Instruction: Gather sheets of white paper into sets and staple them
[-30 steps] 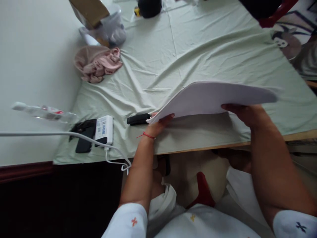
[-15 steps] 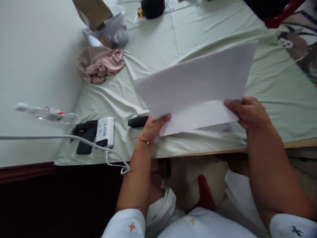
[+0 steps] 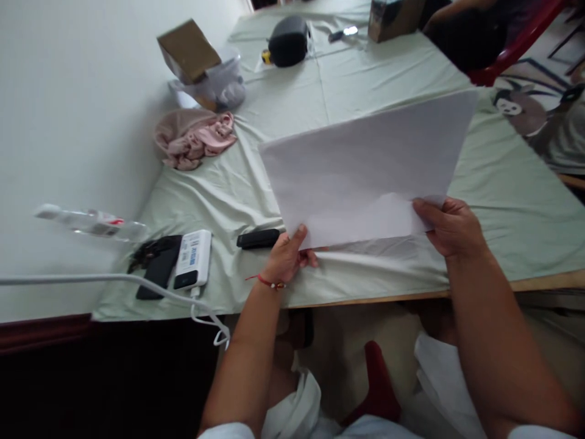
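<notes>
A large white sheet of paper [image 3: 365, 164] is held up, tilted, over the table. My left hand [image 3: 287, 255] pinches its lower left corner, the thumb on top and the other fingers partly below the edge. At the lower right, my right hand [image 3: 452, 227] grips the paper between thumb and fingers. Whether it is one sheet or several I cannot tell. A black stapler-like object [image 3: 258, 238] lies just left of my left hand on the green cloth.
The green-clothed table [image 3: 365, 286] carries a power bank [image 3: 192, 259], a dark phone [image 3: 158, 268], a clear bottle [image 3: 91, 222], pink cloth [image 3: 196, 140], a cardboard box [image 3: 189, 52] and a black case [image 3: 289, 41]. A white cable [image 3: 114, 277] crosses at left. Another person's arm [image 3: 457, 13] shows far right.
The view has tipped up, so a phone-like device, a box and a person's arm now show at the back. My left fingers have loosened below the paper's edge; both hands still hold it.
</notes>
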Demonstrator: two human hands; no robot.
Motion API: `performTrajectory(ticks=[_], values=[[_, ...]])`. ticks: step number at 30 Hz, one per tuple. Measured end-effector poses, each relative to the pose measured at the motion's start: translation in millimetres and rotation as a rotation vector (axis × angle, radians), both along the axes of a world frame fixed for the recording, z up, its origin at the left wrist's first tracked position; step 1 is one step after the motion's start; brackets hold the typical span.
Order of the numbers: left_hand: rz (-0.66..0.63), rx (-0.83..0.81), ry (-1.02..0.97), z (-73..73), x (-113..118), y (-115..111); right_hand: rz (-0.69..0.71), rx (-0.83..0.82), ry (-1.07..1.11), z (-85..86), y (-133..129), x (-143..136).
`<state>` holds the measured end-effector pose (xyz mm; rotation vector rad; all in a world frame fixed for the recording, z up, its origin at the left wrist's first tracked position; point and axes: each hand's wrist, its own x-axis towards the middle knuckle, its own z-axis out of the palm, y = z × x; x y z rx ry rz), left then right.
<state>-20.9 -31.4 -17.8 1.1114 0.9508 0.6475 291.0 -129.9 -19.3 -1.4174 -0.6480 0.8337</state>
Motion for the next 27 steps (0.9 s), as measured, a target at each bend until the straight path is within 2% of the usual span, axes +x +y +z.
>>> performTrajectory(ticks=[3,6,9,12,15,19,23,27], values=[[-0.051,0.078,0.057,1.2,-5,-1,0.01,-0.028,0.041,0.3,-1,1],[-0.006,0.141,0.052,-1.3,-8,-4,0.046,-0.046,0.099,1.4,0,1],[0.061,0.127,0.032,-3.3,-8,-9,0.036,-0.045,0.163,4.3,1,0],[0.063,0.106,-0.013,-2.4,-7,-13,0.017,-0.06,0.221,8.9,2,-1],[0.102,0.067,-0.077,1.4,-7,-15,0.062,-0.117,0.25,12.2,1,-3],[0.159,-0.003,-0.101,7.7,-9,-15,0.12,-0.158,0.192,9.0,1,-6],[0.093,-0.083,-0.069,10.4,-12,-11,0.059,-0.167,0.054,5.0,4,-10],[0.076,-0.109,-0.062,11.4,-18,-8,0.051,-0.205,0.037,6.7,8,-13]])
